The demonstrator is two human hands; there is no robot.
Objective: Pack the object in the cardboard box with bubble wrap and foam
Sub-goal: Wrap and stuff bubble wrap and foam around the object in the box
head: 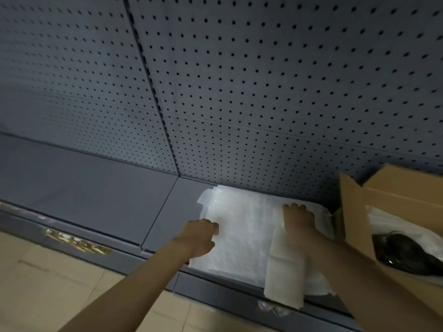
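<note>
White foam sheets [242, 233] on the shelf [96, 200] near its front edge are gripped by curled fingers of the left hand [200, 233] and right hand [298, 220]. The dark object [407, 254] is already lodged in the cardboard box [393, 195] rightward; top padding and closing seemingly remain.

Frame edge crops cardboard box [393, 195]; its dark object [405, 252] is blurred

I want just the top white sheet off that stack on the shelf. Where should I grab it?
Pinch the top sheet at its left edge, coming from the left, where the left hand already is: that edge lies free, while the cardboard box crowds the right.
</note>
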